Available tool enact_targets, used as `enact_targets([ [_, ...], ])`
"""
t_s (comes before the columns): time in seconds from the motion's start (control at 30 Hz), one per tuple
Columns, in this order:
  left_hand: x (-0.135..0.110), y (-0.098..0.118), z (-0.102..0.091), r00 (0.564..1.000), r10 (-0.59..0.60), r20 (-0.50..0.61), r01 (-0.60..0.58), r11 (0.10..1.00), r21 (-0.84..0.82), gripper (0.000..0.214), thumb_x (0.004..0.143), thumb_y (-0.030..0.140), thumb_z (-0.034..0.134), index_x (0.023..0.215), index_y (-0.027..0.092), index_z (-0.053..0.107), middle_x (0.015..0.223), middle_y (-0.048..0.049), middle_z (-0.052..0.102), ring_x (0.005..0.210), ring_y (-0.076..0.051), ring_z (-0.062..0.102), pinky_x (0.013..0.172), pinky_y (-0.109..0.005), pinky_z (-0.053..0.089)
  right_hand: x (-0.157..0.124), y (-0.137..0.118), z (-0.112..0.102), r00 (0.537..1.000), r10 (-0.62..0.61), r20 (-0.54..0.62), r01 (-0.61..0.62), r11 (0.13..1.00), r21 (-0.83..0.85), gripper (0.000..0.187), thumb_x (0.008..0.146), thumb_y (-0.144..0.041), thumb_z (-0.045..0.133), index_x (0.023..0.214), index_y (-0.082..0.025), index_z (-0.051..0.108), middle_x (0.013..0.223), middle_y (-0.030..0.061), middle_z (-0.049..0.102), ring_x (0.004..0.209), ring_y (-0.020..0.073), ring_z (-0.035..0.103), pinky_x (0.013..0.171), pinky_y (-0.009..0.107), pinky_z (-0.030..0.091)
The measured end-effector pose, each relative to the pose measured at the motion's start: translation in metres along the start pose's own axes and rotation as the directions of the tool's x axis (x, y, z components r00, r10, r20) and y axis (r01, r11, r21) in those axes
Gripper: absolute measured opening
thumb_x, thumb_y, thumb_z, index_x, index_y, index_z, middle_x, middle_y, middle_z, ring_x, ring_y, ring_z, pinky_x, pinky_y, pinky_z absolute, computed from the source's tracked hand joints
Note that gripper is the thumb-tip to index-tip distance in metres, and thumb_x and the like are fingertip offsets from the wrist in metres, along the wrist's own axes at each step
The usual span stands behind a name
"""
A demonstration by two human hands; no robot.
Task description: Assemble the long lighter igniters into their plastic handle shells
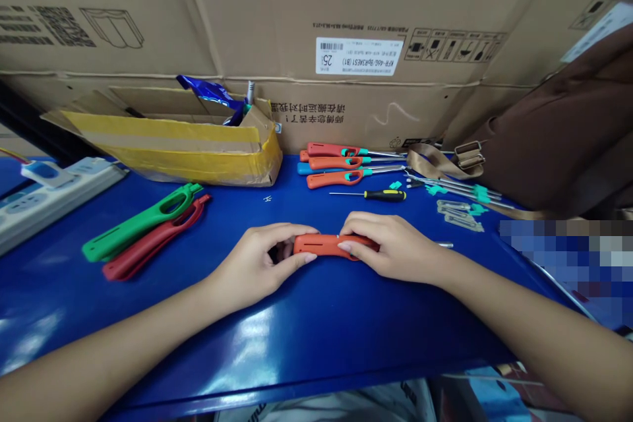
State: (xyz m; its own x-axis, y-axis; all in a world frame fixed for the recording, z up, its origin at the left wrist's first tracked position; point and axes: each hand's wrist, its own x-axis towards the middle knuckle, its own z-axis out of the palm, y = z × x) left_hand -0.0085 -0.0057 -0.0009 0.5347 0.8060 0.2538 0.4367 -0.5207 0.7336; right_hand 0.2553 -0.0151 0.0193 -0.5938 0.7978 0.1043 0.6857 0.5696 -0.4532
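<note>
Both my hands press on an orange plastic lighter body [324,244] lying on the blue table [306,323]. My left hand [260,260] curls around its left end with thumb and fingers closed on it. Over its right end sits my right hand [390,244], fingers wrapped over the top. A thin metal tip [445,244] pokes out past my right hand.
Green [141,219] and red [153,241] empty shells lie at the left. Several finished lighters [346,163], a yellow-handled screwdriver [376,195] and metal parts [459,201] lie behind. A taped cardboard box [182,145], a power strip [44,191] and a brown bag [558,132] border the table.
</note>
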Motion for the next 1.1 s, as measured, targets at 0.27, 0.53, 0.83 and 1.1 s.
enact_targets([
  [0.27, 0.0, 0.0, -0.002, 1.0, 0.019, -0.012, -0.018, 0.998, 0.056, 0.038, 0.093, 0.045, 0.067, 0.119, 0.017, 0.071, 0.099, -0.0056, 0.079, 0.069, -0.015, 0.068, 0.062, -0.025, 0.054, 0.0, -0.005, -0.007, 0.987, 0.081, 0.139, -0.068, 0.993, -0.096, 0.03, 0.099, -0.048, 0.06, 0.089, -0.019, 0.062, 0.078, 0.0015, 0.067, 0.072, 0.0178, 0.061, 0.062, 0.027, 0.032],
  [0.53, 0.005, -0.008, -0.005, 0.974, 0.205, 0.094, -0.222, 0.945, 0.239, 0.035, 0.096, 0.041, 0.065, 0.124, 0.021, 0.072, 0.103, -0.0061, 0.074, 0.093, -0.02, 0.066, 0.088, -0.034, 0.054, -0.002, 0.001, -0.015, 0.991, 0.041, 0.124, -0.026, 0.993, -0.117, 0.031, 0.097, -0.048, 0.062, 0.111, -0.021, 0.063, 0.086, 0.0017, 0.071, 0.077, 0.019, 0.065, 0.063, 0.028, 0.037],
  [0.83, 0.005, -0.011, -0.005, 0.978, 0.172, 0.117, -0.196, 0.951, 0.239, 0.036, 0.098, 0.044, 0.061, 0.125, 0.021, 0.07, 0.108, -0.0072, 0.069, 0.099, -0.021, 0.065, 0.091, -0.036, 0.054, -0.001, 0.023, -0.023, 0.985, -0.012, -0.172, -0.042, 0.951, -0.308, 0.018, 0.099, -0.024, 0.055, 0.112, -0.02, 0.066, 0.121, 0.0124, 0.062, 0.113, 0.0286, 0.056, 0.098, 0.048, 0.047],
  [1.1, 0.003, -0.008, -0.008, 0.975, 0.196, 0.107, -0.22, 0.925, 0.31, 0.035, 0.096, 0.043, 0.063, 0.123, 0.02, 0.07, 0.114, -0.0086, 0.068, 0.103, -0.023, 0.066, 0.095, -0.039, 0.053, -0.007, 0.068, -0.029, 0.911, 0.25, -0.327, -0.376, 0.829, -0.413, 0.019, 0.087, -0.02, 0.067, 0.106, -0.017, 0.065, 0.12, 0.0183, 0.055, 0.123, 0.0399, 0.051, 0.097, 0.057, 0.05],
])
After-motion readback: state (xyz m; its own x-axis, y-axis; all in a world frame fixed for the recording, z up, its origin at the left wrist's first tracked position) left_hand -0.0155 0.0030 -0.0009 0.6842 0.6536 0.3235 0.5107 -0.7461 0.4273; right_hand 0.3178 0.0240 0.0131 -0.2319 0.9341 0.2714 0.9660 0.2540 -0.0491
